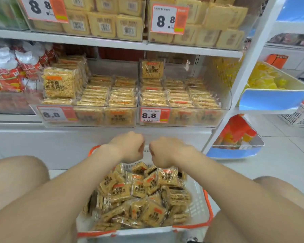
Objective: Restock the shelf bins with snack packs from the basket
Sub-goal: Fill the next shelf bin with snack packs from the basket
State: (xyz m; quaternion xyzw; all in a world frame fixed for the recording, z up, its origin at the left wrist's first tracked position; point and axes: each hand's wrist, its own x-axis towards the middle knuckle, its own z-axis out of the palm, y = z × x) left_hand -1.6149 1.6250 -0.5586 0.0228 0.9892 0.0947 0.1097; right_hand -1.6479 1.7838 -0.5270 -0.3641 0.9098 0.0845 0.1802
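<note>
A white basket with orange trim [199, 206] stands on the floor between my knees, heaped with yellow snack packs [139, 195]. My left hand [128, 146] and right hand [165, 151] hover side by side over the basket's far end, knuckles almost touching. Both have their fingers curled under, and no pack shows in either; the palms are hidden. Ahead at shelf level sit two clear bins, the left bin [102, 118] and the right bin [216, 118], both stacked with the same packs.
A white shelf upright [235, 88] slants on the right beside blue-edged end bins [270, 99]. Red and white bags [9, 74] fill the bin at far left. The upper shelf [112, 41] holds pale yellow packs. White base panel below the bins.
</note>
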